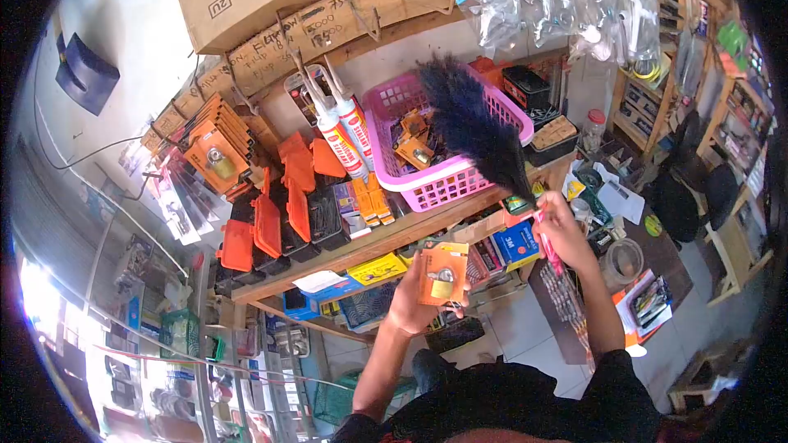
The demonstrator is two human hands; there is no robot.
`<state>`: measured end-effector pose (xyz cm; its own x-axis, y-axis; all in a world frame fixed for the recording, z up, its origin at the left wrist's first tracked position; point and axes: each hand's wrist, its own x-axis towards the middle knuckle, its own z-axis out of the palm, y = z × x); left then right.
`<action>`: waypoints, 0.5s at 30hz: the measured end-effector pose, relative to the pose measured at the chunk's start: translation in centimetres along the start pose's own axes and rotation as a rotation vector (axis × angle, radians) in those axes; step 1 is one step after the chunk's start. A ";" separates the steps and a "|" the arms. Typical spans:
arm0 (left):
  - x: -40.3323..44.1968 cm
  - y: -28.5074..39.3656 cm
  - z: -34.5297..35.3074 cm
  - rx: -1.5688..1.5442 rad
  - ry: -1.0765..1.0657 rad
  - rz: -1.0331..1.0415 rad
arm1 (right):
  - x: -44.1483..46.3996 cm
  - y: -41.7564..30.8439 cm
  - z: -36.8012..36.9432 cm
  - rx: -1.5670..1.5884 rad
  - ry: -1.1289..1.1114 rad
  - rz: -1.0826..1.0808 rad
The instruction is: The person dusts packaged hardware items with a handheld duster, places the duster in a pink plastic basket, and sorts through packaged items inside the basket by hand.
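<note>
My left hand (408, 305) grips a padlock (443, 277) packed on an orange card, in front of the wooden shelf. A dark feather duster (472, 119) is in my right hand (561, 232), closed around its pink handle. The feathers point up and left, across the right part of a pink plastic basket (435, 193). Inside the basket lie several small orange packages (413, 150), partly hidden by the feathers. More carded padlocks (220, 160) hang at the left end of the shelf.
Silicone sealant tubes (345, 135) stand left of the basket. Black boxes with orange lids (267, 226) line the shelf (369, 242). Bagged fittings (558, 12) hang above right. A brown table (566, 344) holding jars and papers is at the right.
</note>
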<state>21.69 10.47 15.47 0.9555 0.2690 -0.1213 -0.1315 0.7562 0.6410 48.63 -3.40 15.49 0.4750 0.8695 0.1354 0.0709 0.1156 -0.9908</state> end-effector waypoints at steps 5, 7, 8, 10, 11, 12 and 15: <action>-0.4 -1.3 -0.5 -0.026 0.084 -0.009 | -3.0 3.2 1.0 -0.043 -0.082 0.177; -0.5 -1.6 -2.1 -0.020 0.082 -0.008 | -4.5 4.3 1.2 -0.110 -0.112 0.256; -0.7 -1.7 -2.7 -0.021 0.081 -0.009 | -5.2 7.6 0.3 -0.099 -0.160 0.262; -1.2 -1.8 -3.0 0.077 0.099 0.004 | -7.4 9.0 0.6 -0.095 -0.168 0.269; -0.9 -1.7 -3.0 0.134 0.099 0.017 | -8.5 7.7 1.4 -0.103 -0.124 0.256; -0.8 -1.7 -2.5 0.148 0.084 0.062 | -9.2 7.2 1.9 -0.107 -0.079 0.242; 0.2 -2.3 -3.5 0.204 0.101 0.022 | -11.6 8.9 2.6 -0.025 -0.068 0.084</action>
<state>21.26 10.90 11.36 0.9203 0.3503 -0.1744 -0.0861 0.6160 0.7830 41.47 -11.17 5.08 0.4200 0.9061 0.0500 0.0552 0.0295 -0.9980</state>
